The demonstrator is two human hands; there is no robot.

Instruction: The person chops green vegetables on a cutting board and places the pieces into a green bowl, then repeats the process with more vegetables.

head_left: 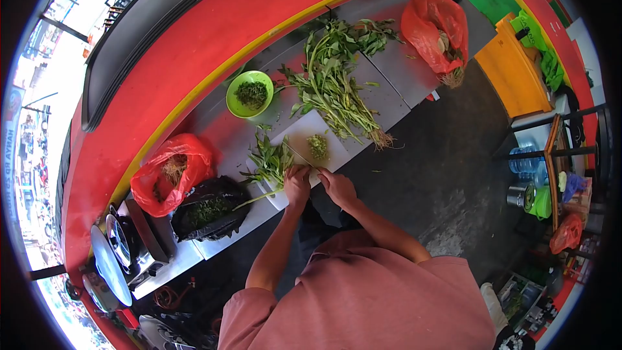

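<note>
A long metal table (396, 68) runs from 8 to 2 o'clock, all places being told from the cutting board (310, 121) at its near edge. The big heap of greens (334, 84) lies at 1 o'clock. A red bag (424, 23) sits between 1 and 2 o'clock, another red bag (144, 185) between 8 and 9, and a black bag (223, 220) at 8. The green bowl (240, 105) of chopped leaves is at 10. Leafy sprigs (271, 161) lie at 8, partly over the board. At 7 o'clock the left hand (297, 186) is curled, seemingly pinching their stems; at 5 the right hand (337, 188) appears closed round the knife (299, 155), its handle hidden. Chopping looks to be the step in hand, with a small chopped pile (317, 147) mid-board; the next cut calls for fingertips tucked behind the blade
</note>
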